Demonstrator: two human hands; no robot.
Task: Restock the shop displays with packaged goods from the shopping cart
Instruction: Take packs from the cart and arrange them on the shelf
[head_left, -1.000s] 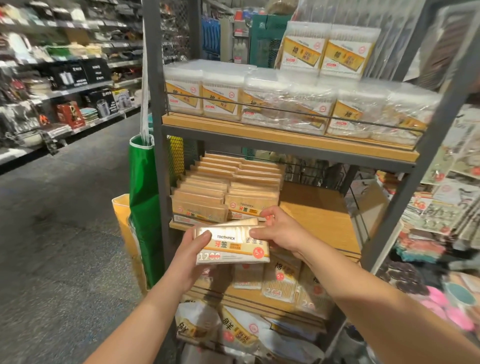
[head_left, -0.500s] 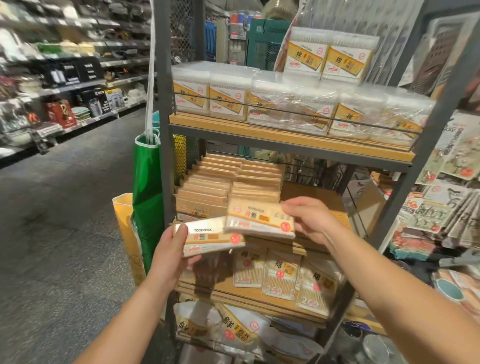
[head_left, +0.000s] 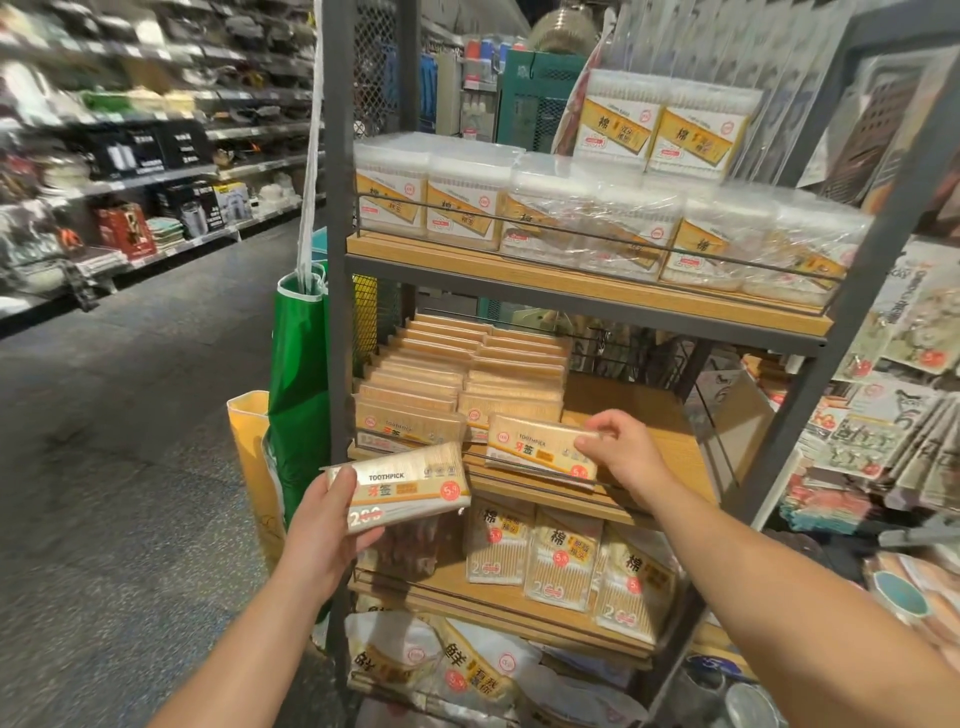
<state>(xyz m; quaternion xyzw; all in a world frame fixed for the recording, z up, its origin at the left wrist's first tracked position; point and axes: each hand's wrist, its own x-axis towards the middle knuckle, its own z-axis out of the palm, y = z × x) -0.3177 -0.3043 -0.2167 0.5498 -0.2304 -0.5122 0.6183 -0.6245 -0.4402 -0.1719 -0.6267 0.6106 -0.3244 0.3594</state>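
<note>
Bare wood lies open at the middle shelf's (head_left: 649, 415) right end; toothpick packs (head_left: 457, 374) fill its left, with a wire rail (head_left: 519, 470) (low) along the front edge.

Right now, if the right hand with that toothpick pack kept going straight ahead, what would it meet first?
Probably the bare wooden shelf beside the stacked toothpick packs; the right hand holds its pack just over the front rail. Depth is hard to judge.

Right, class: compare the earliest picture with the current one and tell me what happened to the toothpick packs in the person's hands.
The two packs, first held together as a stack, were separated. The right hand carried one toothpick pack up and right to the middle shelf, beside the stocked toothpick rows. The left hand kept gripping the other toothpick pack. The shelved goods look unchanged.
</note>
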